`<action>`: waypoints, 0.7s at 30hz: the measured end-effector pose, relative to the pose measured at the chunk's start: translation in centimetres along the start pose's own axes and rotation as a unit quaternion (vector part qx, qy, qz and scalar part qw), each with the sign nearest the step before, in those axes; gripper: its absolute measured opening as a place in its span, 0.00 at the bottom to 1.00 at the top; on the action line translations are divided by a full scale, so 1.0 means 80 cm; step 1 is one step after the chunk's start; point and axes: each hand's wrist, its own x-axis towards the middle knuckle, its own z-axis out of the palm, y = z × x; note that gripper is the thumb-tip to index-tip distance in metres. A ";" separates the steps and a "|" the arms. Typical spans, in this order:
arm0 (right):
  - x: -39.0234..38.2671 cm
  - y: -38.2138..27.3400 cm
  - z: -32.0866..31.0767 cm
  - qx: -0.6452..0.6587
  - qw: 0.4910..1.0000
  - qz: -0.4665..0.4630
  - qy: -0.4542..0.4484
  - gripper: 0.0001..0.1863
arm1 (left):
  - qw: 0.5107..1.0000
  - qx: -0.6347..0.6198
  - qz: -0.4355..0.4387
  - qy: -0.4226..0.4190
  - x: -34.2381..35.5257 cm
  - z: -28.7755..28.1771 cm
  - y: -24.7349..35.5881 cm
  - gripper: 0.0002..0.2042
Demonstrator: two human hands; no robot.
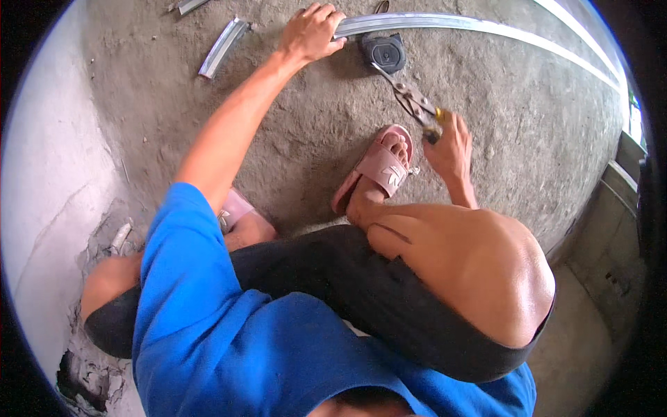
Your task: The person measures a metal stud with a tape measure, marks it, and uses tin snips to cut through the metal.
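My left hand [310,33] is closed around the left end of a long, thin metal channel [445,24], which runs off to the right along the floor. Tin snips [415,103] with yellow-and-black handles are in my right hand [449,149], fingers wrapped round the grips. Their jaws point up and left toward a black tape measure [383,53] that lies just below the channel. A gap separates the snips from the channel.
A short offcut of metal channel [224,47] lies left of my left hand, with another piece [189,6] at the top edge. Rough concrete floor [299,139] spreads around my sandalled feet. A pale wall [48,160] rises at left. Another long strip [580,31] crosses the upper right.
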 end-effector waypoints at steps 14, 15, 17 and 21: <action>0.249 -0.017 -0.043 -0.324 0.808 -0.439 0.222 0.35 | 0.976 -0.027 -0.180 0.117 -0.110 -0.049 -0.050 0.19; 0.250 -0.022 -0.045 -0.302 0.818 -0.439 0.219 0.35 | 0.970 -0.043 -0.197 0.133 -0.106 -0.055 -0.033 0.18; 0.245 -0.043 -0.064 -0.255 0.805 -0.483 0.233 0.25 | 0.964 -0.065 -0.225 0.124 -0.096 -0.062 -0.017 0.17; 0.245 -0.065 -0.074 -0.231 0.798 -0.509 0.225 0.22 | 0.959 -0.077 -0.238 0.133 -0.103 -0.051 -0.019 0.17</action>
